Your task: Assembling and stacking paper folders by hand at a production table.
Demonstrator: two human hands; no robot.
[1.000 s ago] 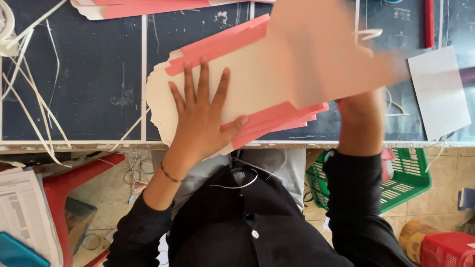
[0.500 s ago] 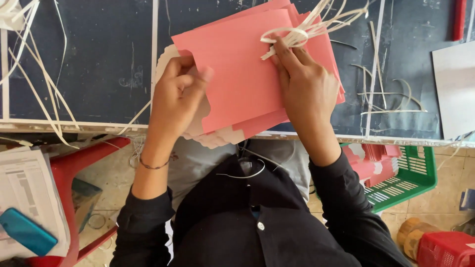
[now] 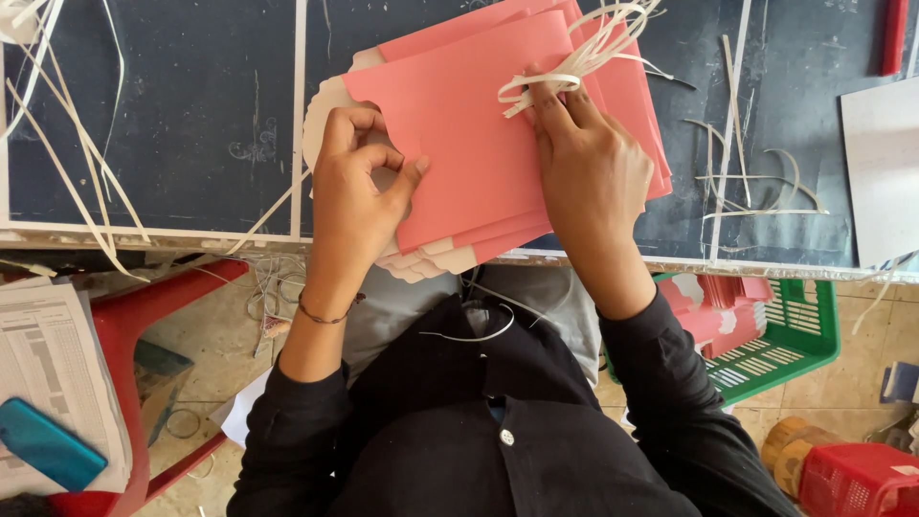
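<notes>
Dark, scratched tabletop (image 3: 172, 124) fills the upper half of the view, crossed by pale seams and scattered with thin white paper strips (image 3: 756, 182). At the centre of it lies a stack of pink paper sheets (image 3: 479, 144) with cream sheets showing under its lower and left edges; the stack overhangs the table's near edge slightly at 6 o'clock.

The left hand (image 3: 359, 187) sits at the stack's 9 o'clock side, fingers curled and thumb pinched against the top pink sheet's left edge, so it is closed on that sheet. The right hand (image 3: 589, 172) lies on the stack toward 2 o'clock, its fingers pressed together around a bundle of white strips (image 3: 574, 62) that fans out past the stack's top corner toward 1 o'clock; that hand is closed on the bundle while its palm rests on the pink paper.

Below the table edge, the person's black buttoned top takes up the bottom centre. At 8 o'clock a red stool (image 3: 124, 335) carries a printed sheet of paper (image 3: 53, 364) with a teal phone (image 3: 48, 445) lying on it. At 4 o'clock a green plastic basket (image 3: 795, 335) on the tiled floor holds more pink sheets, and a red crate (image 3: 857, 479) stands at 5 o'clock near the frame corner. A white board (image 3: 881, 182) lies on the table at 3 o'clock, well apart from the stack.
</notes>
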